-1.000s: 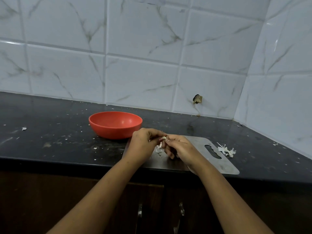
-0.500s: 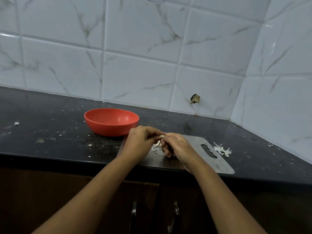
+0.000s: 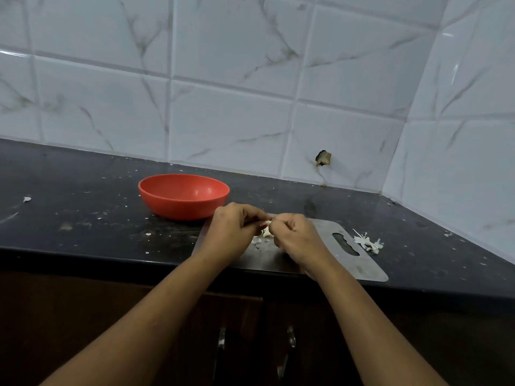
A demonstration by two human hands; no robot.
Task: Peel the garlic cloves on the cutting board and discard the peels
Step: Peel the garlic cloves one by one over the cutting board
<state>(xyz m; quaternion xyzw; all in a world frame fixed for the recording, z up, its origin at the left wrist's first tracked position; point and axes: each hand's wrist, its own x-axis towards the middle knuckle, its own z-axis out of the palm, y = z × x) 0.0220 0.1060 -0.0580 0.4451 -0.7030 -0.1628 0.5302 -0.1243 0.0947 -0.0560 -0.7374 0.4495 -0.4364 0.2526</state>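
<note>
Both hands meet over the steel cutting board (image 3: 359, 267) on the dark counter. My left hand (image 3: 232, 234) and my right hand (image 3: 295, 236) pinch a small pale garlic clove (image 3: 267, 222) between their fingertips. Below the fingers, a garlic piece (image 3: 266, 233) and small bits of peel (image 3: 257, 242) lie on the board. Most of the held clove is hidden by the fingers. A pile of white peels (image 3: 367, 242) lies on the counter just past the board's right end.
An orange bowl (image 3: 184, 196) stands on the counter behind and left of the board. White crumbs and a scrap (image 3: 27, 199) dot the black counter (image 3: 83, 218). Tiled walls close the back and right. Cabinet handles (image 3: 221, 341) sit below the counter edge.
Both hands stay together over the board, fingers working slightly on the clove. The view has shifted a little; nothing else moved.
</note>
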